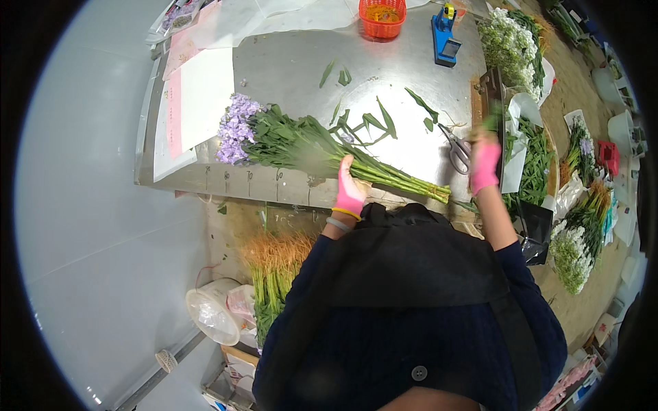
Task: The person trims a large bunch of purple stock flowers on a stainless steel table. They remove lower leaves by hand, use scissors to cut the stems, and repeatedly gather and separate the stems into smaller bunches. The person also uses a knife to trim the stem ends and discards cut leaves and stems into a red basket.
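Note:
Across the metal table (pixel 288 72) lies a bunch of purple stock flowers (pixel 293 138), blooms to the left, cut green stems to the right. My left hand (pixel 351 187), in a pink and white glove, is closed around the stems. My right hand (pixel 485 159), gloved in pink, is blurred by motion at the table's right edge. Something green shows at its fingers; whether they grip it is unclear. Scissors (pixel 459 154) rest just left of that hand. Loose leaves (pixel 380 120) are scattered behind the bunch.
A red plastic basket (pixel 382 25) and a blue tape dispenser (pixel 443 41) stand at the back. White paper sheets (pixel 208 97) lie at the left. Beyond the right edge are a leaf-filled container (pixel 534 159) and white flowers (pixel 509 49). Rooted stems (pixel 275 272) stand below the table.

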Available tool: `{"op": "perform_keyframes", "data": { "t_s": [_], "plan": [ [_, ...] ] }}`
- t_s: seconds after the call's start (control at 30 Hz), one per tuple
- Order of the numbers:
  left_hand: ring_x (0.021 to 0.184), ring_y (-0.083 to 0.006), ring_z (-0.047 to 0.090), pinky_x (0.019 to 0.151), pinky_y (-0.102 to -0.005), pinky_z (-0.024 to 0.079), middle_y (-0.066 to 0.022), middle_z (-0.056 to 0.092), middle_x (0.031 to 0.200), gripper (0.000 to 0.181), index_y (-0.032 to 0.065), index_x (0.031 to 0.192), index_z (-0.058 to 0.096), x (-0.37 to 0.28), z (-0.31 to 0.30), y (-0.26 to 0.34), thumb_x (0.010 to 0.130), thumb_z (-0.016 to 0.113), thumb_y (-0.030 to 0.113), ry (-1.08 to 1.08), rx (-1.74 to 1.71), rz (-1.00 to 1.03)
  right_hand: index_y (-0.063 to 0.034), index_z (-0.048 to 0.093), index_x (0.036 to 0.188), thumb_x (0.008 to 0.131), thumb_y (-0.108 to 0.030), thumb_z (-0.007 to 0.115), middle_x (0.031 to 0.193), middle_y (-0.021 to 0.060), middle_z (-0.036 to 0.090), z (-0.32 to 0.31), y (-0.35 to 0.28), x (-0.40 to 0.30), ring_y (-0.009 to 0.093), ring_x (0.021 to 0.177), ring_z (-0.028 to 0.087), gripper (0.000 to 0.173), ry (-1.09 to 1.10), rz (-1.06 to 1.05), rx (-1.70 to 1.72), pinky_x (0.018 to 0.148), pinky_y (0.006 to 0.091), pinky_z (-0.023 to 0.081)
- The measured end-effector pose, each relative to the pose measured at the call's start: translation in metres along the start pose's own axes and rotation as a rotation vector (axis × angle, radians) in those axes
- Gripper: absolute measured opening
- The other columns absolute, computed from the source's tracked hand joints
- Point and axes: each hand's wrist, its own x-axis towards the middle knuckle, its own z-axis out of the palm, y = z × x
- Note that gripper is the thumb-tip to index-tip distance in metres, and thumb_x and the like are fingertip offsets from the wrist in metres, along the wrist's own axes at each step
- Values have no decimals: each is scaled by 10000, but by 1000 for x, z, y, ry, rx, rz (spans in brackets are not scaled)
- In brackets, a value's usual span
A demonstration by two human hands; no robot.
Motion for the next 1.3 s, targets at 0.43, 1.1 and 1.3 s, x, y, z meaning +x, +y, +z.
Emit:
{"op": "perform_keyframes", "data": {
  "t_s": [0.43,1.1,1.3],
  "plan": [
    [995,-238,515,899,-440,372,-60,566,1053,311,108,1029,550,-3,9,-2,782,442,263,-46,-54,32,-122,592,1001,745,-153,565,1163,87,497,179,-42,-66,276,1091,448,259,-1126,-977,-462,902,364,381],
    [479,-72,448,424,-191,367,-45,503,610,283,-46,1050,509,-43,12,60,847,549,147,277,965,480,-49,547,1038,768,-235,546,1106,181,495,213,21,-50,312,1058,466,328,-1088,-652,-331,885,355,382],
    [501,-66,455,450,-192,386,-51,517,643,478,-37,1290,290,-36,21,61,859,474,56,84,986,336,17,593,827,723,-298,592,803,186,601,218,9,-51,309,815,583,332,-1019,-382,-522,702,356,446]
  ]
}}
